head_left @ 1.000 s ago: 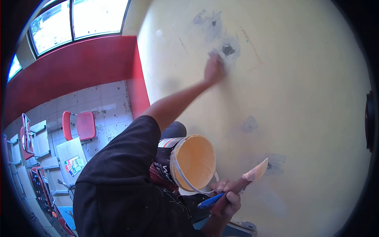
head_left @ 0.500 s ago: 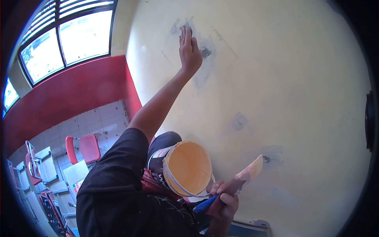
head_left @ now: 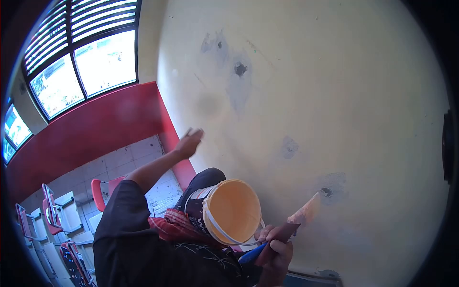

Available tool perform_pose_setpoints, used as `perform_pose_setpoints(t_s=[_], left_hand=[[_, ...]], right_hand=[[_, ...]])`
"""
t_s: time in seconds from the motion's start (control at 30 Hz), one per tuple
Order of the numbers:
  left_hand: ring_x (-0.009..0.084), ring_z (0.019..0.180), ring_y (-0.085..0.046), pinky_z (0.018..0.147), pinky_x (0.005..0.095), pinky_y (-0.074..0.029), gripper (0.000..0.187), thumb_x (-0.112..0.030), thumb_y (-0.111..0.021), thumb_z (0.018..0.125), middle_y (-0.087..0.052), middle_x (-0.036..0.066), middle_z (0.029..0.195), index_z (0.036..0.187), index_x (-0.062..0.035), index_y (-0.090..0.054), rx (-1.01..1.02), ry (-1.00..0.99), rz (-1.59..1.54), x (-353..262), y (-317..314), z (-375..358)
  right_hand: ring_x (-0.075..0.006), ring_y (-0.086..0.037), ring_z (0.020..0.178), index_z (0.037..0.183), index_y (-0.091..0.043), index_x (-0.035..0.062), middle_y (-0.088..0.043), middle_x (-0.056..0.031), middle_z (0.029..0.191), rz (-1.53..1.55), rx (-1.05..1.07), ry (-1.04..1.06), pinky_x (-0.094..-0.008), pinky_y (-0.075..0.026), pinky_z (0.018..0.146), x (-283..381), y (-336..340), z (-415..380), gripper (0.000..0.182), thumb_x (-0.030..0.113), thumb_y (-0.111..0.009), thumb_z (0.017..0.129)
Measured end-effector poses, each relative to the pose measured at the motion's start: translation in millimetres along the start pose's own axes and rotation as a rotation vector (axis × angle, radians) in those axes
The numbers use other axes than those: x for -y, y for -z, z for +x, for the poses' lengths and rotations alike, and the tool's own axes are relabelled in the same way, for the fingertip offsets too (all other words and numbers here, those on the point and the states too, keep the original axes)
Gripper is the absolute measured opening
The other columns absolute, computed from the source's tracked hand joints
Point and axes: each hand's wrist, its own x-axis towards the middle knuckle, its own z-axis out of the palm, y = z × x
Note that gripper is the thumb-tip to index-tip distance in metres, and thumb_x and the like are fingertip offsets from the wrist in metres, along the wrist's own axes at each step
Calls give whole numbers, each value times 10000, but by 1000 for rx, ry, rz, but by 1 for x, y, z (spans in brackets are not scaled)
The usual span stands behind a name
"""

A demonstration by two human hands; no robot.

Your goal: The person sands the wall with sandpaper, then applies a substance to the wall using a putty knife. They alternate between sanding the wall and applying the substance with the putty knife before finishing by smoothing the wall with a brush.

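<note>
My left hand is off the wall, its fingers stretched out and nothing visible in it. My right hand, at the lower right, grips a putty knife with a dark red and blue handle; orange-cream paste coats its blade. The blade tip is close to a dark hole in a grey patch. A bucket with cream residue inside tilts beside my right hand, its wire handle near my fingers. Higher up are another hole and grey patches.
Red chairs and desks stand on the tiled floor at the lower left. Behind them runs a red lower wall beneath a barred window. A dark object is at the right edge.
My left hand has left the upper grey patch and moved down and left, away from the wall. The view has shifted slightly. My right hand still holds the putty knife.
</note>
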Motion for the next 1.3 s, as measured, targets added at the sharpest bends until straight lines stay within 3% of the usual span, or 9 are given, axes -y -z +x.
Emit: perform_pose_setpoints(t_s=[0.37,0.63,0.7,0.8,0.83,0.93,1.1,1.2,1.3], left_hand=[[342,1331,-285,1103,452,-178,412,-62,-393,915,-349,234,1393,1318,23,-384,-1187,-92,-494,-117,216,187],[289,1263,-402,1102,497,-209,513,-127,-464,865,-413,197,1348,1349,-7,-342,-449,-558,194,-94,66,107],[250,1156,-497,1096,511,-214,500,-176,-416,893,-558,134,1165,1380,-88,-343,616,-687,465,-18,-3,18],[284,920,-620,775,404,-501,376,-173,-525,800,-642,144,997,1164,-95,-584,1049,-54,400,100,-55,-156],[288,896,-628,761,404,-506,229,-169,-543,773,-649,142,959,929,-73,-681,972,243,326,125,-61,-215],[351,927,-612,785,434,-492,324,-311,-574,803,-637,199,1002,896,-20,-683,869,714,94,112,-57,-366],[351,909,-628,800,411,-505,307,-285,-654,741,-652,203,960,875,-12,-689,1031,805,-62,18,-48,-495],[342,881,-638,770,409,-516,251,-228,-631,744,-659,203,911,851,-7,-687,848,935,-19,21,-52,-483],[380,813,-623,727,461,-491,266,-195,-493,795,-629,246,864,811,19,-650,347,602,69,79,-67,-413]], right_hand=[[-212,-500,775,868,-575,-5,-565,-122,836,-39,-35,11,-300,-410,685,-2,-15,0,218,144,-619,716],[-219,-509,781,865,-577,-5,-567,-122,833,-46,-77,4,-304,-419,696,-1,-17,-1,210,133,-609,711],[-237,-545,815,894,-570,-15,-559,-144,875,6,-21,-13,-336,-459,731,1,-14,-2,225,85,-599,694],[-238,-561,823,897,-574,-19,-555,-154,896,19,24,-7,-334,-474,733,2,-8,4,231,55,-595,679],[-234,-560,818,891,-577,-18,-555,-154,896,9,16,-14,-326,-471,725,2,-8,2,227,52,-596,675],[-225,-562,809,863,-588,-12,-569,-163,886,-16,-39,-70,-300,-456,684,6,-8,-6,205,45,-602,666],[-214,-564,792,859,-588,-8,-571,-177,876,-46,33,-15,-273,-453,612,-2,-2,2,200,48,-584,667],[-222,-566,803,861,-585,-5,-566,-158,880,-45,-64,-91,-293,-471,628,1,-13,-3,203,40,-600,664],[-227,-570,846,891,-577,7,-571,-140,881,-31,-39,-84,-321,-477,737,1,-17,-1,209,27,-608,685]])
